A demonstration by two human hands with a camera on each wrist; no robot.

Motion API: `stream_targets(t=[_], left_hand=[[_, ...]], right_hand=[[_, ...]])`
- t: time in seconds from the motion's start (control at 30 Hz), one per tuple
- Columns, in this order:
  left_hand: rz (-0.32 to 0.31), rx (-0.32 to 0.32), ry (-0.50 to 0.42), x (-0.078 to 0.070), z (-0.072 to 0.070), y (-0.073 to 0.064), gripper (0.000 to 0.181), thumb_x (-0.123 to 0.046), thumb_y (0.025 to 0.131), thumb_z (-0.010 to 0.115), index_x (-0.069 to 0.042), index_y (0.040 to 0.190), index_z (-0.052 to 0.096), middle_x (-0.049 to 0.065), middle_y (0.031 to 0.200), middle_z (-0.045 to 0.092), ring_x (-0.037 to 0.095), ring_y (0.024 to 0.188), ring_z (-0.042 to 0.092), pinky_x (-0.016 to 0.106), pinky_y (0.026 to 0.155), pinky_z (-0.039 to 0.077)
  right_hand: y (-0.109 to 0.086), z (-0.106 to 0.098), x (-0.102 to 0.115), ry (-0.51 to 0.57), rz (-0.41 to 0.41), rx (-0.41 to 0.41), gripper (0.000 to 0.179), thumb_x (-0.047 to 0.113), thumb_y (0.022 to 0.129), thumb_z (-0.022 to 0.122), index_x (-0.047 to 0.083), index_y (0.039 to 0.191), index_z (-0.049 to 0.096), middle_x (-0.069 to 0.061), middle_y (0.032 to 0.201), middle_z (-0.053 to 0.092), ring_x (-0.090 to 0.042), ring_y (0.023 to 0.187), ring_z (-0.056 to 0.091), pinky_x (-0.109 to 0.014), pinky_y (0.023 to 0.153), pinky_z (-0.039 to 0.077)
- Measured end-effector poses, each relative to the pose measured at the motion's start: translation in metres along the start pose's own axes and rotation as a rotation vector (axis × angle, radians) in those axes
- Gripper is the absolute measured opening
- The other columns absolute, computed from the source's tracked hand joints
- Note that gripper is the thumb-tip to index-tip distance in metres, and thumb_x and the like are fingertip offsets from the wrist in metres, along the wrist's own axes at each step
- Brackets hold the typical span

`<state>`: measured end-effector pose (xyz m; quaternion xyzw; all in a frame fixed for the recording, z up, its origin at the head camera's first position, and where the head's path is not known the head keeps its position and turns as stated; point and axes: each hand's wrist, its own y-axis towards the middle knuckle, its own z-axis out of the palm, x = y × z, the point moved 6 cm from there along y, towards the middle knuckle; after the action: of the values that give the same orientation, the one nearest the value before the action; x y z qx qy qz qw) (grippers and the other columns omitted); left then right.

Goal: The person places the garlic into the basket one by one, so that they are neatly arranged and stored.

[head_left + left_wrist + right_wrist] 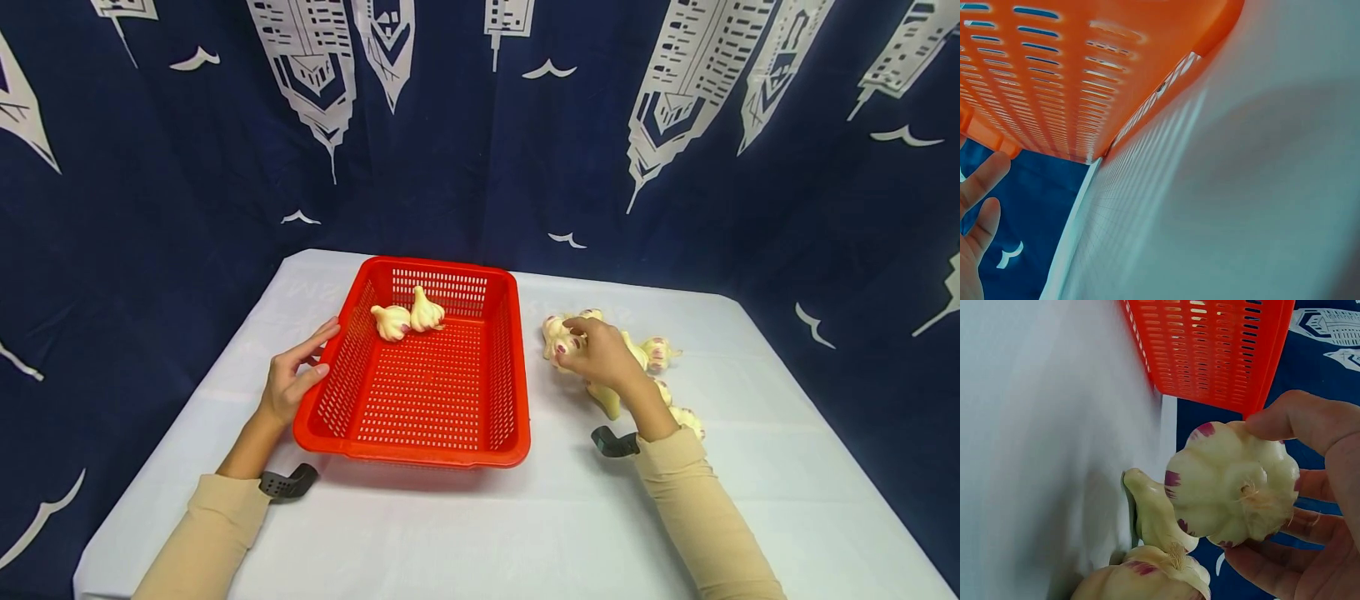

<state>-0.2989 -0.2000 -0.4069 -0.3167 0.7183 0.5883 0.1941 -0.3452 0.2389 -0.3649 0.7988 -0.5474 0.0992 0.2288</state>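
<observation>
A red plastic basket [420, 454] with slotted walls stands on the white-covered table, two garlic bulbs [392, 322] lying at its back left. My left hand [288, 379] rests at the basket's left rim, fingers and thumb loosely extended against it. Right of the basket, my right hand [602, 354] grips a garlic bulb [1229, 484] between thumb and fingers, its root end facing the right wrist camera. More bulbs lie around that hand, one [1157, 512] just beyond the held bulb and another [1141, 578] below it in the right wrist view.
Several loose garlic bulbs [657, 353] spread over the right part of the table [562, 533], some partly behind my right forearm. A dark blue cloth [450, 183] with white building and bird prints hangs behind the table. Both wrists wear dark bands [288, 483].
</observation>
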Motion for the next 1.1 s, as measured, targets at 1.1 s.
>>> stream_targets(t=[1.1], left_hand=[[0.007,-0.001,-0.010,0.001,0.000,0.000,0.054,-0.004,0.078,0.051,0.006,0.130,0.061,0.024,0.137,0.054,0.006,0.093,0.062,0.022,0.068,0.044]], right_hand=[[-0.001,-0.015,0.016,0.067,-0.021,-0.173,0.058,0.014,0.070,0.074,-0.003,0.124,0.061,-0.020,0.113,0.065,-0.030,0.084,0.058,-0.041,0.072,0.048]])
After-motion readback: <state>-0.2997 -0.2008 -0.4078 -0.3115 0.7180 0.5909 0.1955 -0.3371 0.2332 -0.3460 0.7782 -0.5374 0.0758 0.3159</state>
